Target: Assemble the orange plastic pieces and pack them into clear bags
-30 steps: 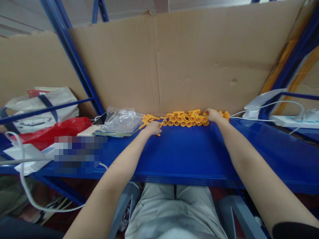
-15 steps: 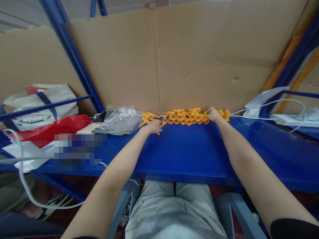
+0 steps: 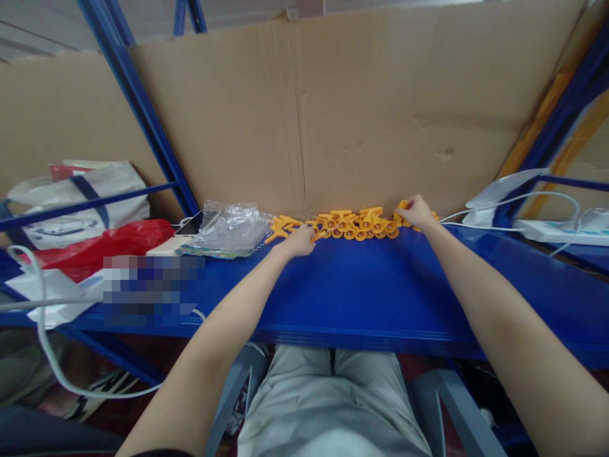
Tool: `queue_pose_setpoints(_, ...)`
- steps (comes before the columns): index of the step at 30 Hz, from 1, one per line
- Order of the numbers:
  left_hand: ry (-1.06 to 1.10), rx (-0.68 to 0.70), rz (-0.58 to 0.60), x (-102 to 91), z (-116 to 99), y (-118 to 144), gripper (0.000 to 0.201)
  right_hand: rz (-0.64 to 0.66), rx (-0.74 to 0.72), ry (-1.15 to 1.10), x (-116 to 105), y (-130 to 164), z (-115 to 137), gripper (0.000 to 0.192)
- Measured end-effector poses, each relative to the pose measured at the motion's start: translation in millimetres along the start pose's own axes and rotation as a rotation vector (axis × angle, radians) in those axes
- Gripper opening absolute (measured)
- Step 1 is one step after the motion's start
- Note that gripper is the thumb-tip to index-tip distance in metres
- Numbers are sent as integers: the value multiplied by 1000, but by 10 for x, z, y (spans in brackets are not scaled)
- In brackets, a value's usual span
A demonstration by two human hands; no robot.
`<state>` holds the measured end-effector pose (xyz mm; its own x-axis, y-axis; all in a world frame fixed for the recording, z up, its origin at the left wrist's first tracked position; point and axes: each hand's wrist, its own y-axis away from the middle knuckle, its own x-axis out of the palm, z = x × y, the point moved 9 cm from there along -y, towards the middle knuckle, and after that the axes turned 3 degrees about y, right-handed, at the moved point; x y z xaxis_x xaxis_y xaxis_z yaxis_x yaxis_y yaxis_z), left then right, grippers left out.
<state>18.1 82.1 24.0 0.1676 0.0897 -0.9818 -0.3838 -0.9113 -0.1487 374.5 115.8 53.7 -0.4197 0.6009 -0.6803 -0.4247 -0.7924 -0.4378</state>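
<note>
Two hands' fingers (image 3: 404, 212) on the orange clips (image 3: 354, 225).

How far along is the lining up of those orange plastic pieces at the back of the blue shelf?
Done: a packed row of orange pieces against the cardboard. In hand: right hand grips one at the row's right end; left hand rests at its left. Left: loose pieces beside the plastic bag.

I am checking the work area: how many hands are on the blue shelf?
2: left hand at the orange plastic parts' left end, right hand at the right end. None seems hidden.
</note>
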Motion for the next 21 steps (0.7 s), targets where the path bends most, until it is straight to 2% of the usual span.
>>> queue_pose_setpoints(6, 185, 108, -318, -190, -72, 27, 15, -19, -253, -123, -108, 380, 581, 28)
queue_pose_setpoints(9, 234, 128, -413, -239, -68, 39, 13, 53, -428, -157, -74, 656, 925, 22)
queue_pose_setpoints(11, 246, 135, -436, -256, -72, 46, 13, 118, -568, -173, -57, 835, 1133, 21)
queue_pose_setpoints(14, 239, 138, -428, -264, -97, 60, 14, 172, -718, -167, -60, 1044, 1307, 20)
queue_pose_setpoints(17, 224, 138, -416, -270, -126, 78, 15, 201, -775, -171, -46, 1168, 1340, 20)
queue_pose_setpoints(21, 217, 159, -421, -273, -152, 89, 17, 229, -773, -190, 26, 1226, 1311, 21)
